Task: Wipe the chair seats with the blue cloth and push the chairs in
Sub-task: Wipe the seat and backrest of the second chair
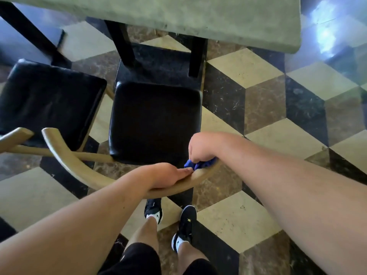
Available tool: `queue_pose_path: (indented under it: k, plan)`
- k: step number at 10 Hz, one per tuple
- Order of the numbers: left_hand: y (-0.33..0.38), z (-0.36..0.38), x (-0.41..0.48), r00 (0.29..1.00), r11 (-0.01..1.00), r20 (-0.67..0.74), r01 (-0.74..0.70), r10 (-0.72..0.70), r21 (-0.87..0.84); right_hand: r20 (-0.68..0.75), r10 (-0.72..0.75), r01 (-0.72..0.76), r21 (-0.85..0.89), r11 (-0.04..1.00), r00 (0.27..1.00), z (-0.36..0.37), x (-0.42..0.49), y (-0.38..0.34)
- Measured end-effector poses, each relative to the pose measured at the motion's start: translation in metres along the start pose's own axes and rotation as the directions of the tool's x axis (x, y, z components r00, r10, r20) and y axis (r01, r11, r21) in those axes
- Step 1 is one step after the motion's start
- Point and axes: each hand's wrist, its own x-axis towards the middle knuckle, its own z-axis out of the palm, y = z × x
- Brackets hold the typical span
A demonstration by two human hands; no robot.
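A chair with a black padded seat and a curved wooden backrest stands in front of me, its seat short of the table's edge. My left hand grips the top of that backrest near its middle. My right hand rests on the backrest's right end, closed on the bunched blue cloth, which is pressed between hand and wood. A second chair with a black seat stands to the left, partly cut off by the frame.
A grey-green table top with black legs fills the top of the view. The floor is tiled in cream, brown and black. My feet in black shoes stand just behind the chair.
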Motion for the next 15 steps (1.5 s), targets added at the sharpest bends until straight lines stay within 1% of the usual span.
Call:
queue_pose_path:
  k: [1, 2, 3, 4, 5, 6, 7, 8, 9, 10, 11, 12, 13, 14, 15]
  plan:
    - [-0.022, -0.002, 0.027, 0.997, 0.996, 0.070, 0.025, -0.031, 0.086, 0.120, 0.030, -0.009, -0.178, 0.984, 0.992, 0.008, 0.042, -0.007]
    - [-0.037, -0.003, 0.059, 0.996, 0.985, 0.086, 0.004, -0.019, 0.172, 0.160, 0.084, -0.049, -0.209, 0.977, 0.984, 0.025, 0.084, 0.001]
    - [-0.043, -0.008, 0.088, 0.998, 0.976, 0.063, -0.004, -0.010, 0.218, 0.200, 0.105, -0.056, -0.237, 0.970, 0.974, 0.033, 0.121, 0.007]
    - [-0.048, -0.014, 0.112, 0.999, 0.962, 0.020, -0.034, 0.030, 0.269, 0.242, 0.129, -0.059, -0.279, 0.959, 0.962, 0.044, 0.158, 0.004]
    - [-0.054, -0.027, 0.131, 1.000, 0.957, -0.002, -0.028, 0.029, 0.290, 0.333, 0.181, -0.091, -0.269, 0.959, 0.925, 0.054, 0.192, 0.006]
    - [-0.060, -0.039, 0.145, 0.994, 0.957, 0.105, -0.055, 0.026, 0.284, 0.384, 0.180, -0.065, -0.295, 0.953, 0.906, 0.056, 0.219, 0.004]
    - [-0.064, -0.038, 0.150, 0.999, 0.959, 0.051, -0.023, 0.009, 0.283, 0.363, 0.205, -0.068, -0.357, 0.932, 0.909, 0.053, 0.228, -0.009]
    - [-0.065, -0.037, 0.146, 0.998, 0.978, 0.056, 0.014, -0.027, 0.208, 0.427, 0.213, -0.052, -0.358, 0.932, 0.879, 0.048, 0.226, -0.011]
    - [-0.068, -0.042, 0.136, 0.997, 0.991, 0.025, 0.072, -0.075, 0.115, 0.416, 0.189, -0.054, -0.316, 0.947, 0.890, 0.039, 0.210, 0.002]
    - [-0.079, -0.060, 0.135, 0.994, 0.993, -0.049, 0.096, -0.093, 0.066, 0.205, 0.113, -0.094, -0.100, 0.990, 0.972, 0.008, 0.201, 0.022]
    - [-0.093, -0.086, 0.153, 0.971, 0.987, -0.223, 0.113, -0.086, 0.111, -0.365, 0.220, -0.055, 0.413, 0.909, 0.905, -0.035, 0.214, 0.046]
    - [-0.100, -0.102, 0.182, 0.909, 0.971, -0.417, 0.083, 0.018, 0.224, -0.685, 0.271, 0.103, 0.452, 0.886, 0.676, -0.067, 0.241, 0.059]
    - [-0.098, -0.115, 0.221, 0.812, 0.940, -0.555, 0.025, 0.180, 0.340, -0.716, 0.192, 0.127, 0.366, 0.922, 0.672, -0.077, 0.271, 0.061]
    - [-0.096, -0.123, 0.261, 0.782, 0.945, -0.603, 0.056, 0.159, 0.323, -0.626, 0.145, 0.022, 0.250, 0.968, 0.766, -0.057, 0.292, 0.067]
    - [-0.104, -0.104, 0.290, 0.753, 0.941, -0.638, 0.079, 0.160, 0.328, -0.662, 0.153, 0.016, 0.242, 0.970, 0.733, -0.024, 0.299, 0.073]
